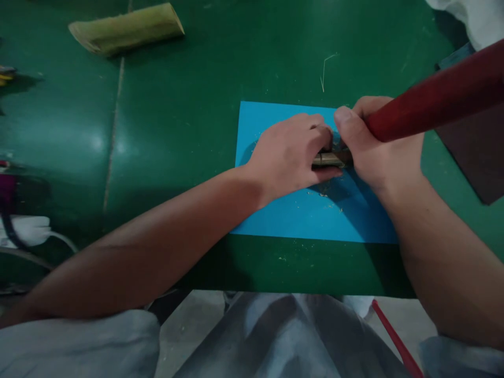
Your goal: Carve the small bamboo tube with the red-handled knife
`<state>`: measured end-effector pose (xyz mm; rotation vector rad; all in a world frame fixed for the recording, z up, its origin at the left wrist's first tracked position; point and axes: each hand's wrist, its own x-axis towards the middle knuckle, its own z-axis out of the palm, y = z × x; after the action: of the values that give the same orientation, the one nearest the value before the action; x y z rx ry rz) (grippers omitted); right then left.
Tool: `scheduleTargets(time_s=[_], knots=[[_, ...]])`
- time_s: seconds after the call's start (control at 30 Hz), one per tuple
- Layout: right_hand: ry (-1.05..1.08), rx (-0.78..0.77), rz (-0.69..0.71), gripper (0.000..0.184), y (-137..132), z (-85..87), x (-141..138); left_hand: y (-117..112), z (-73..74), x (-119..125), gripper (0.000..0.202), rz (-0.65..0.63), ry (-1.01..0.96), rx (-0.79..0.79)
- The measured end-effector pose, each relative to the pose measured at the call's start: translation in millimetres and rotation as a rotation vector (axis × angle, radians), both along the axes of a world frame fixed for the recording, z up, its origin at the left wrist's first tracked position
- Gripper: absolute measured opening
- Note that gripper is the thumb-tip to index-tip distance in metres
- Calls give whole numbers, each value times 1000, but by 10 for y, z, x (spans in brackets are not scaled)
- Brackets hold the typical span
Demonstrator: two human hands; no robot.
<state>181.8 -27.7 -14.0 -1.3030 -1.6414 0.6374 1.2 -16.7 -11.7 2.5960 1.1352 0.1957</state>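
My left hand (289,149) is closed around a short strip of bamboo (328,159), thumb below it and curled fingers above. Close against it on the right, my right hand (389,163) grips a tool with a thick, round red handle (441,92) that slants to the upper right. The tool's working end is hidden by my fingers, so its kind does not show. Both hands are over a blue sheet (283,218), where small pale shavings (323,195) lie scattered below the strip.
A cut bamboo tube (129,29) lies on the green table (177,115) at the back left. A dark flat board (476,152) rests at the right, near a white bundle (484,21). A white plug block with cables (29,231) sits at the left edge.
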Motion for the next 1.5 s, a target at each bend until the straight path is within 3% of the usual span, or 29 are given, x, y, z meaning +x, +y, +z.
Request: scheduleTargets(time_s=[0.17,0.37,0.5,0.7,0.93,1.1,1.5], knots=[[47,-19,-11,65,-9,3,-52,-21,-39,-30,42,13,-71,15],[72,66,-20,36,1,-34,-5,8,-60,-22,43,7,-53,-25],[53,118,-8,32,12,-59,28,5,-50,-17,40,8,-44,8],[71,212,-111,20,-26,-36,1,-11,-17,-13,38,12,-27,14],[102,237,-162,30,-44,-106,-63,-15,-15,-7,37,25,-12,38],[159,238,-174,26,-12,-158,-70,-29,-2,-20,40,-7,-4,52],[201,154,-262,23,-208,-57,-113,-127,98,-18,30,-48,8,4]])
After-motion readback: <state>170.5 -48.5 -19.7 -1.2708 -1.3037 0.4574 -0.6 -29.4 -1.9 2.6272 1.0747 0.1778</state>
